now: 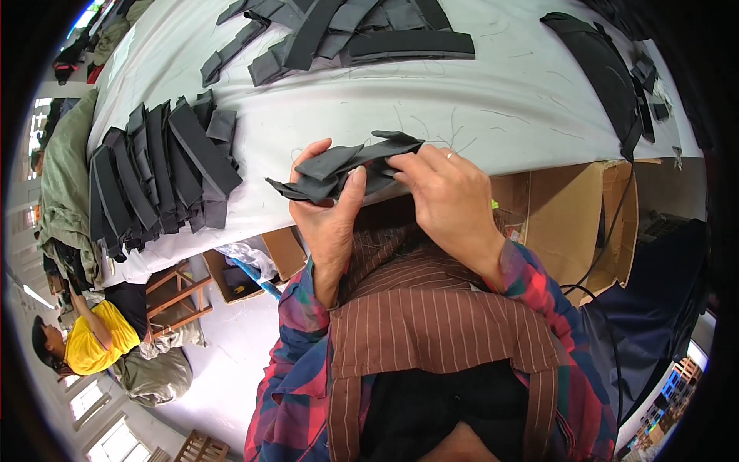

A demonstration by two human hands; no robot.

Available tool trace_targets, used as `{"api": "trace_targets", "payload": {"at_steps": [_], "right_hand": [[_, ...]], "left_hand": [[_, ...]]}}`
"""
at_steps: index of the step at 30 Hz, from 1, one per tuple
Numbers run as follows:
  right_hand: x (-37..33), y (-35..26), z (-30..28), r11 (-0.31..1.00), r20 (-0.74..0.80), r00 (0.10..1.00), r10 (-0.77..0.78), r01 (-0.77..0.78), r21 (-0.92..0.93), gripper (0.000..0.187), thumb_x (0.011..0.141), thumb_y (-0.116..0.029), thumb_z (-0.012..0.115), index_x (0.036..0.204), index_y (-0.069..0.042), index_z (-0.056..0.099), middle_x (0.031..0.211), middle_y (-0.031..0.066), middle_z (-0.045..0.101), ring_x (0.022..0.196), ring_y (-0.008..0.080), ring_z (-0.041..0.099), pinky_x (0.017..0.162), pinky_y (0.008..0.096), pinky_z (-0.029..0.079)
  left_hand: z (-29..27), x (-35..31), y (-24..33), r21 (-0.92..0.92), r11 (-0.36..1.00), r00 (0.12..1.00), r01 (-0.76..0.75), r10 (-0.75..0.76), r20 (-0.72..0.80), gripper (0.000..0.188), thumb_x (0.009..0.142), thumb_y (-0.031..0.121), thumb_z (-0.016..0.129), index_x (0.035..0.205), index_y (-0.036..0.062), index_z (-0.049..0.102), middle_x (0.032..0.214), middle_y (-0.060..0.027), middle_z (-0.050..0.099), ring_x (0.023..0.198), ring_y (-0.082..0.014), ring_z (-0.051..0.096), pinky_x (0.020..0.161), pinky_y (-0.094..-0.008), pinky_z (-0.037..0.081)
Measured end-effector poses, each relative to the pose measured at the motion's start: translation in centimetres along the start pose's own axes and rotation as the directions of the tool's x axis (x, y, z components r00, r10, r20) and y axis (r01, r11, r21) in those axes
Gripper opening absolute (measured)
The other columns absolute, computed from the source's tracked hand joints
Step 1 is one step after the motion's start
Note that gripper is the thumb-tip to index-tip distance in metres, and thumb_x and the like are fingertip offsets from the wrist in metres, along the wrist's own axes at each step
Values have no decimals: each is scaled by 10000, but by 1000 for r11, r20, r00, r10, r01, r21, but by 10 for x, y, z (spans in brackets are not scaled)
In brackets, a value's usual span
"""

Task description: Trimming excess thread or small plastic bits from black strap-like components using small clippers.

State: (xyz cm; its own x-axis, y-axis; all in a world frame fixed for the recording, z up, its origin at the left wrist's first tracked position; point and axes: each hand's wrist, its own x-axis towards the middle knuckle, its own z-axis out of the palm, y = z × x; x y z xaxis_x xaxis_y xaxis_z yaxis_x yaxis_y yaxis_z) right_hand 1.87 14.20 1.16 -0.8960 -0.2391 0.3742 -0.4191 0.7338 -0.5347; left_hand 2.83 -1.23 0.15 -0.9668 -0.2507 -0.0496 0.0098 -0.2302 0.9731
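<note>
A dark grey strip of cloth (332,163), folded and crumpled, is held up between both hands at the near edge of the white-covered table (308,108). My left hand (327,219) is closed round its left part, thumb on top and fingers behind. Pinching the right end, my right hand (454,200) has its thumb and fingertips pressed together on the cloth. The folds hide the tips of some fingers. To the left lies a row of similar dark strips (158,165), overlapping side by side. A looser heap of strips (339,35) is at the far side.
A curved black fabric piece (593,73) lies at the right of the table. Cardboard boxes (573,223) stand below its edge, near a hanging black cable (612,231). At lower left, a person in yellow (104,335) sits near a wooden stool (178,296). Loose threads dot the tabletop.
</note>
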Motion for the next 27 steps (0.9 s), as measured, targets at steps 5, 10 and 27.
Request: {"api": "trace_targets", "payload": {"at_steps": [5,10,27], "right_hand": [[-1,-3,11,994,12,1000,-7,9,-111,110,729,-81,597,833,-89,629,728,51,540,695,229,572,591,366,467],[1,-5,13,988,20,1000,-5,8,-153,92,727,-86,580,813,-79,614,726,52,539,696,224,572,587,360,469],[12,-2,7,990,-1,992,130,-130,60,47,802,-129,612,814,-99,646,737,47,625,705,242,619,608,365,478]], "left_hand": [[2,-2,1,41,999,1000,2,-3,18,531,778,2,723,1238,2,460,1039,-77,599,926,-116,581,829,-240,478],[2,-3,2,63,998,1000,-13,11,25,554,762,11,746,1238,9,462,1027,-77,604,921,-121,585,839,-246,479],[-1,13,9,-152,988,985,20,7,171,716,776,-20,708,1366,27,306,1120,-148,591,1015,-191,590,920,-307,454]]}}
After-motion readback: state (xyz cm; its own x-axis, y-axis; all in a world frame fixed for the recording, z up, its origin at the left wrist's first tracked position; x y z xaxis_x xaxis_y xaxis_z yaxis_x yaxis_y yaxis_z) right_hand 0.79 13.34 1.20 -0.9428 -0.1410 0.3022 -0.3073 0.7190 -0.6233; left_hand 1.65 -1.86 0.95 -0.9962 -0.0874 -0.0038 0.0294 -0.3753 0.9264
